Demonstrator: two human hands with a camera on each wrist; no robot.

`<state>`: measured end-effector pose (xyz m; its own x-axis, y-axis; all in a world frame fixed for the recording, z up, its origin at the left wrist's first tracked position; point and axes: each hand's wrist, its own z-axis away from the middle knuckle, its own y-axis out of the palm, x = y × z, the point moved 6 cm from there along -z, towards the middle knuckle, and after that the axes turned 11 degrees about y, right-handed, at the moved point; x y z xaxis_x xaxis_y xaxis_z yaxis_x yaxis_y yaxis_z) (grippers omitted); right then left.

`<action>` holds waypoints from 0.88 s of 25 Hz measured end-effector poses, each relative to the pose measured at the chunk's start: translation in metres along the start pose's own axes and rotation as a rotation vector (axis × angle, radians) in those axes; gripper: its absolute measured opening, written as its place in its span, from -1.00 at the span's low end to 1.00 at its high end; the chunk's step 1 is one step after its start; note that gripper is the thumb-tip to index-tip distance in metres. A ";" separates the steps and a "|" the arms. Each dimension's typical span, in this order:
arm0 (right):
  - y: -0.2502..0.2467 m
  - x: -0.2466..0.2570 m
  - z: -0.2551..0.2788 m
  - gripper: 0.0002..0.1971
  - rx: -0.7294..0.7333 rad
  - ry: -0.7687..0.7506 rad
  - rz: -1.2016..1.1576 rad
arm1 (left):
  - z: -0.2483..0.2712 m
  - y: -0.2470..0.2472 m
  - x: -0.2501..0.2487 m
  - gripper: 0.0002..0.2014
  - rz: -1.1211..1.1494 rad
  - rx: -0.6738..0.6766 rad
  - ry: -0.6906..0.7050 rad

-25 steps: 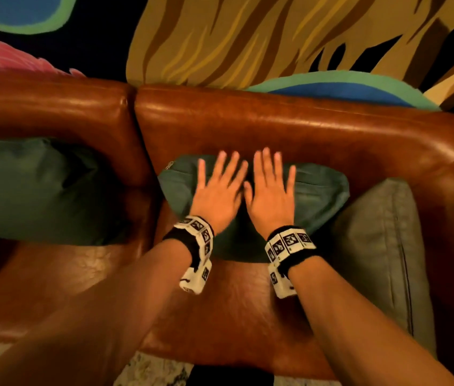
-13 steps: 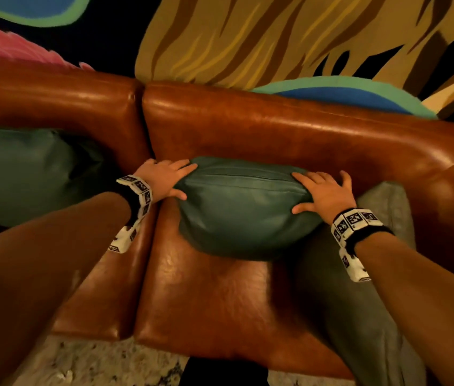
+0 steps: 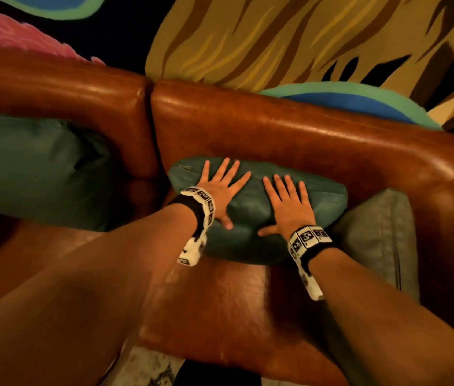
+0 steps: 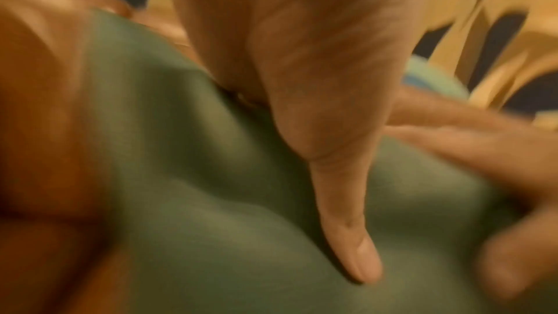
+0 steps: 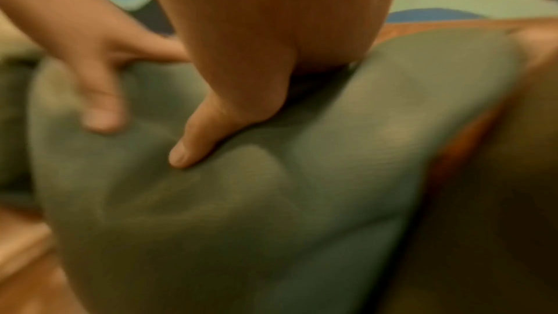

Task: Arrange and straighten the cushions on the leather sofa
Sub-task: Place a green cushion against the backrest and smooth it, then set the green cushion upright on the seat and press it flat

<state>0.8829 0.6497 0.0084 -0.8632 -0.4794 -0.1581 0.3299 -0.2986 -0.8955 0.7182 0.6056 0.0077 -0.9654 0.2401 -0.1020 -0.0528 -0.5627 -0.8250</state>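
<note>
**Both palms flat on the teal cushion**

On my feed the teal cushion [image 3: 253, 215] leans against the sofa [image 3: 276, 135] backrest, on the right-hand seat, its lower edge on the seat leather. It bulges between my hands and dents under them. Its right end touches the grey cushion [image 3: 379, 235], which stands in the corner by the armrest.

My left hand [image 3: 221, 195] lies flat on the cushion's left half, fingers straight and spread, thumb pointing down toward the seat. My right hand [image 3: 288, 206] lies the same way on the right half, fingers fanned toward the backrest, thumb out to the left. Neither hand grips anything; both simply press on the fabric. The thumbs are near each other but apart. The wrist views are blurred, yet each shows a thumb laid on the teal cover with the other hand beside it.

A wristband [image 3: 202, 207] with black-and-white markers sits on each wrist.

Further left, a second teal cushion [image 3: 39, 168] rests against the backrest of the next seat, well apart from my hands. Behind the sofa there is a mural [image 3: 276, 37] in ochre, blue, green and pink.
</note>
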 end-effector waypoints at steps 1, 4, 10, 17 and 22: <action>0.001 -0.008 0.002 0.44 0.045 0.001 0.011 | 0.011 -0.001 0.007 0.41 -0.013 0.024 -0.020; -0.021 -0.010 0.014 0.43 0.172 0.056 0.005 | 0.080 -0.001 0.052 0.00 0.002 -0.021 -0.209; -0.111 0.098 0.040 0.30 0.147 -0.101 -0.074 | 0.297 0.028 0.181 -0.41 0.116 0.091 -0.530; -0.179 0.328 -0.003 -0.25 0.172 -0.253 -0.406 | 0.428 0.064 0.365 -0.64 0.319 -0.036 -0.612; -0.158 0.437 -0.091 -0.60 0.255 0.237 -0.847 | 0.416 0.100 0.516 -0.74 0.653 -0.501 -0.750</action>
<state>0.4194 0.5622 0.0430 -0.9016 0.1562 0.4033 -0.3991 -0.6597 -0.6368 0.1081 0.3444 0.1035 -0.6890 -0.6195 -0.3762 0.4676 0.0166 -0.8838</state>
